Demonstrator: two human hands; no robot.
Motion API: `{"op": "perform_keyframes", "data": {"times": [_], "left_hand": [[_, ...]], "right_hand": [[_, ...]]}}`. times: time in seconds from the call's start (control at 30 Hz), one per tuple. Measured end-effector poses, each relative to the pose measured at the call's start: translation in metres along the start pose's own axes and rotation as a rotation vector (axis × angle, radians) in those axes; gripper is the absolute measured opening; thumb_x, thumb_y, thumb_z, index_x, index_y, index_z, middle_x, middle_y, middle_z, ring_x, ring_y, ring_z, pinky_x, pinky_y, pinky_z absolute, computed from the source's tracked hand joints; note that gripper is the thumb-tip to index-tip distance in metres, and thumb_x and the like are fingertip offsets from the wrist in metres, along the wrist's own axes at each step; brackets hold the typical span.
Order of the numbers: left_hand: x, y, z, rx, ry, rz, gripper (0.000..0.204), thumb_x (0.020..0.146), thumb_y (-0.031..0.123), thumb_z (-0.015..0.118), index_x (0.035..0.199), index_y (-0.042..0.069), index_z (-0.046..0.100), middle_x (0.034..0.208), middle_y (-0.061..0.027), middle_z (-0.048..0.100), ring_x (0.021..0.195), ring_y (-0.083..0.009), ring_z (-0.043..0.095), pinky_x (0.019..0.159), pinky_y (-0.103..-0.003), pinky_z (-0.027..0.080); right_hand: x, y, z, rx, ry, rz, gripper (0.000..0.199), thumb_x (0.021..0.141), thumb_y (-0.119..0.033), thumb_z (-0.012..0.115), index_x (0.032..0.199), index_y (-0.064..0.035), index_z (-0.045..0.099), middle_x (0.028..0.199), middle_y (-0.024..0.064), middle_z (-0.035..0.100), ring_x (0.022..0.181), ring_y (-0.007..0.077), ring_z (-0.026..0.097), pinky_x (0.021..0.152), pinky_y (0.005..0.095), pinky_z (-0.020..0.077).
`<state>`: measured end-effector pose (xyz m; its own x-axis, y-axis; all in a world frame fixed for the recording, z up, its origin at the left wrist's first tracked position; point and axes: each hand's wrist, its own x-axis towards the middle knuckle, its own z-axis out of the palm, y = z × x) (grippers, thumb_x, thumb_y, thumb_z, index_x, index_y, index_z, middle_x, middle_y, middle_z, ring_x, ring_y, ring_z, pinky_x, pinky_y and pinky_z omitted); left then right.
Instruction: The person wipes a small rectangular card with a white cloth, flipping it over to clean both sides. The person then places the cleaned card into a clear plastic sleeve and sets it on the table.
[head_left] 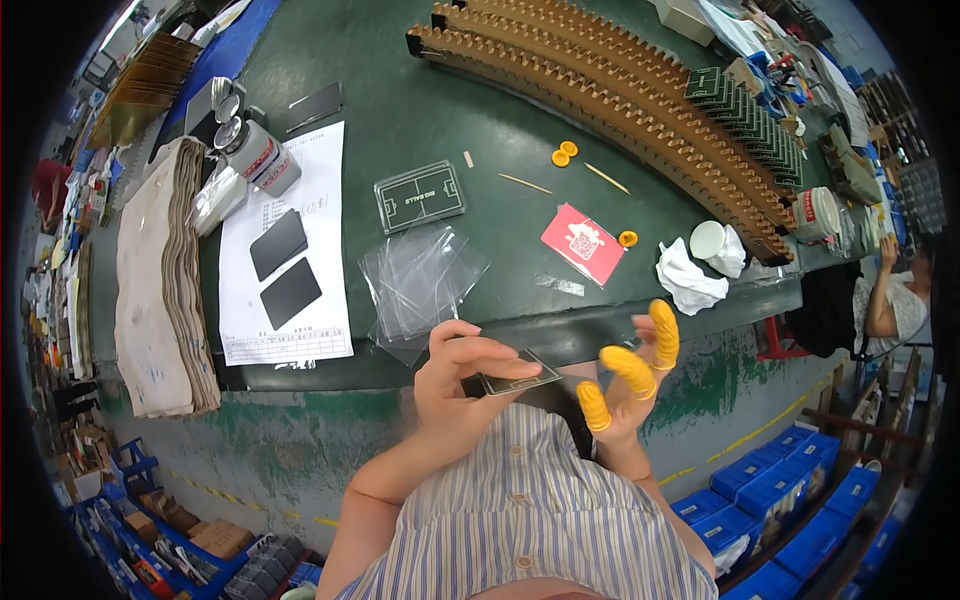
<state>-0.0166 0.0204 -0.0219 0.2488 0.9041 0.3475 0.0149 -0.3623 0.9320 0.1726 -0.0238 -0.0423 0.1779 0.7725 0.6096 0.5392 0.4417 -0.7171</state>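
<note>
My left hand (455, 380) grips a small dark rectangular panel (520, 378) by its left edge, holding it flat in front of my striped shirt, just off the table's near edge. My right hand (630, 375) is to the right of the panel with its fingers spread apart; three of them wear yellow finger cots, and it holds nothing. A loose pile of clear plastic sleeves (420, 280) lies on the green table (420, 110) just beyond my hands. Another dark panel with white line markings (420, 196) lies flat farther back.
A white paper sheet (285, 250) carries two black panels at the left, beside a stack of beige cloth (160, 280). Brown slotted racks (620, 95) curve across the back, some slots filled with panels. A red card (583, 243), white cloth (690, 280) and tape rolls lie right. Blue bins (790, 500) stand below.
</note>
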Motion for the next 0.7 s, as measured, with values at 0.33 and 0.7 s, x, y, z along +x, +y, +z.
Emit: {"op": "perform_keyframes", "data": {"times": [0.33,0.7], "left_hand": [[0.001,0.004,0.007,-0.187,-0.025,-0.112,0.040,0.066,-0.008,0.075,0.092,0.008,0.049,0.080,-0.0057,0.070,0.079,-0.0127,0.065,0.097,-0.034,0.030],[0.010,0.012,0.010,-0.531,0.064,-0.638,0.040,0.073,-0.006,0.071,0.105,0.007,0.053,0.090,-0.0028,0.060,0.086,-0.0112,0.059,0.076,-0.024,0.048]], "right_hand": [[0.004,-0.008,0.020,0.610,-0.236,0.186,0.104,0.073,0.006,0.072,0.147,-0.0217,0.006,0.121,0.0186,0.053,0.100,0.0226,0.061,0.081,0.0335,0.0508],[0.028,0.002,-0.014,0.401,-0.245,0.251,0.083,0.070,-0.015,0.079,0.140,-0.0128,0.035,0.124,0.0139,0.051,0.105,0.0229,0.056,0.090,0.0359,0.0430]]}}
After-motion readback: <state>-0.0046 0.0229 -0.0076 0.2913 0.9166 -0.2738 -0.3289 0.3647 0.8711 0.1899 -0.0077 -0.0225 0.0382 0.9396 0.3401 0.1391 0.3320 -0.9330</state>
